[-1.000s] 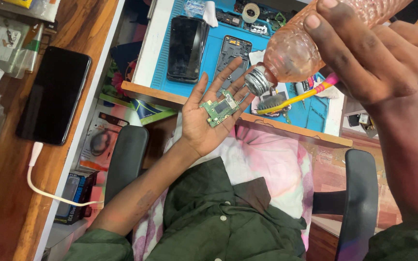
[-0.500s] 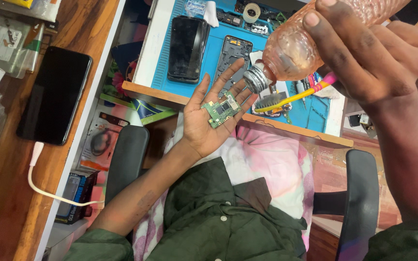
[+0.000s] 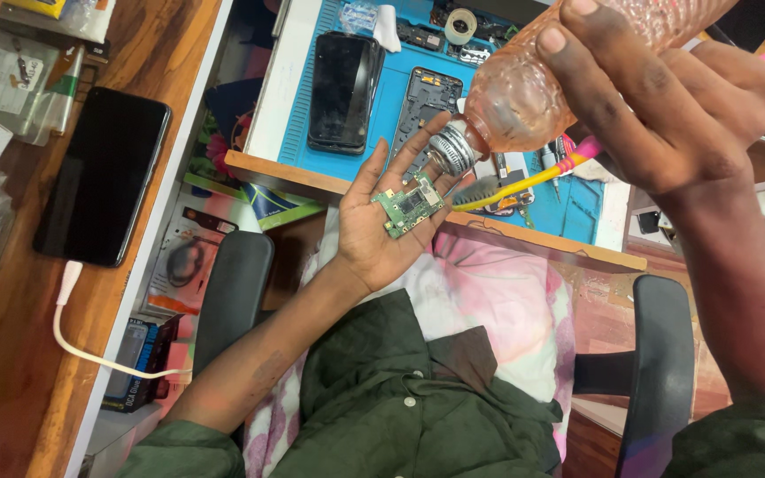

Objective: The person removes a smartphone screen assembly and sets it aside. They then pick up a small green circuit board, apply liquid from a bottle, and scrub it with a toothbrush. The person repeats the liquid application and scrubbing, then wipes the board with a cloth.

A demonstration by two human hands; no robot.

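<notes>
On your wooden desk (image 3: 148, 265): one black phone (image 3: 102, 175) with white cable (image 3: 81, 341) attached. On the blue work mat (image 3: 396, 102): one dark phone (image 3: 343, 90), one bare phone frame (image 3: 424, 111), one tape roll (image 3: 461, 25). Beneath you: black chair armrests (image 3: 232, 296).

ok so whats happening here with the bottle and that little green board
A person holds a small green circuit board flat on the open palm of the left hand. The right hand grips a clear plastic bottle, tipped with its neck just above the board. Behind lies a blue work mat with a dark phone and an opened phone frame.
</notes>
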